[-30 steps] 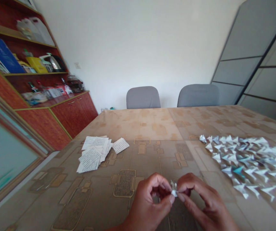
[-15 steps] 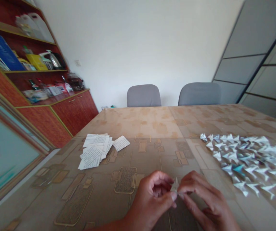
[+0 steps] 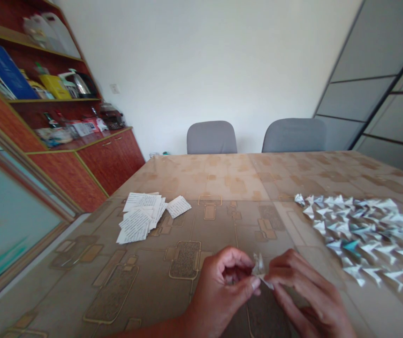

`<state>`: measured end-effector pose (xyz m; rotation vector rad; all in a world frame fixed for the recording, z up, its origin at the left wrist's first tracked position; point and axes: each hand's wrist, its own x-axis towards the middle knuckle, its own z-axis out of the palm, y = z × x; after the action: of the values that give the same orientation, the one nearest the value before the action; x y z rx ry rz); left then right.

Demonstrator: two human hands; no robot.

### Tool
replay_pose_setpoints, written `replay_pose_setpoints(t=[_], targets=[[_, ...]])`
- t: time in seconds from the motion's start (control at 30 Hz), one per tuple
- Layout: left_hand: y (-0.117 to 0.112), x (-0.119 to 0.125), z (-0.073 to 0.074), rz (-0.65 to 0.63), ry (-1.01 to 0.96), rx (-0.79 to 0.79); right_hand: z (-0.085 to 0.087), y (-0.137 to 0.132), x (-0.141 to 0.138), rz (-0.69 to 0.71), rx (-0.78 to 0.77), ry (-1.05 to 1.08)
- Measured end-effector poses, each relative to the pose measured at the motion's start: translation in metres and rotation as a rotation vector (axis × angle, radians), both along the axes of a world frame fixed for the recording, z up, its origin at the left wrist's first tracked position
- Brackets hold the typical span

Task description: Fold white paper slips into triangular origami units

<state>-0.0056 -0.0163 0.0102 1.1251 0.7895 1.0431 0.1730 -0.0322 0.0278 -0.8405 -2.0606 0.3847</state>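
A small folded piece of printed paper (image 3: 258, 269) is pinched between both my hands just above the table's near edge. My left hand (image 3: 222, 291) grips its left side with thumb and forefinger. My right hand (image 3: 303, 293) holds its right side the same way. To the right lies a spread of several folded paper triangles (image 3: 359, 234). At the left sits a loose pile of flat printed paper slips (image 3: 143, 218).
The table (image 3: 222, 188) has a patterned brown glossy cover. Two grey chairs (image 3: 211, 137) (image 3: 294, 134) stand at its far side. A red-brown shelf unit and cabinet (image 3: 81, 150) with bottles, a kettle and books lines the left wall. Grey panels fill the right.
Both hands have kept working the small paper piece in place, with its tip now standing up slightly more. The view has tilted a little.
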Motion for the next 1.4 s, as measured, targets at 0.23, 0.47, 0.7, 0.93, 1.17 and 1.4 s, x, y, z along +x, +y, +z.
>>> replay_pose_setpoints(t=[0.23, 0.47, 0.7, 0.93, 1.17, 1.4], targets=[[0.0, 0.002, 0.001, 0.042, 0.02, -0.026, -0.003, 0.002, -0.003, -0.017, -0.018, 0.004], [0.0, 0.004, 0.001, 0.111, 0.102, -0.02, 0.001, 0.0, -0.005, 0.014, -0.163, 0.074], [-0.001, 0.005, -0.001, 0.127, 0.099, 0.018, -0.01, 0.002, -0.007, -0.055, -0.235, 0.098], [0.001, 0.005, 0.0, 0.137, 0.126, 0.046, -0.009, 0.005, -0.009, -0.126, -0.114, 0.004], [-0.001, 0.004, -0.006, 0.093, 0.11, 0.005, -0.004, 0.005, -0.008, -0.122, -0.05, -0.018], [-0.003, 0.002, -0.019, -0.001, -0.04, -0.047, -0.012, 0.003, -0.009, -0.152, -0.04, -0.107]])
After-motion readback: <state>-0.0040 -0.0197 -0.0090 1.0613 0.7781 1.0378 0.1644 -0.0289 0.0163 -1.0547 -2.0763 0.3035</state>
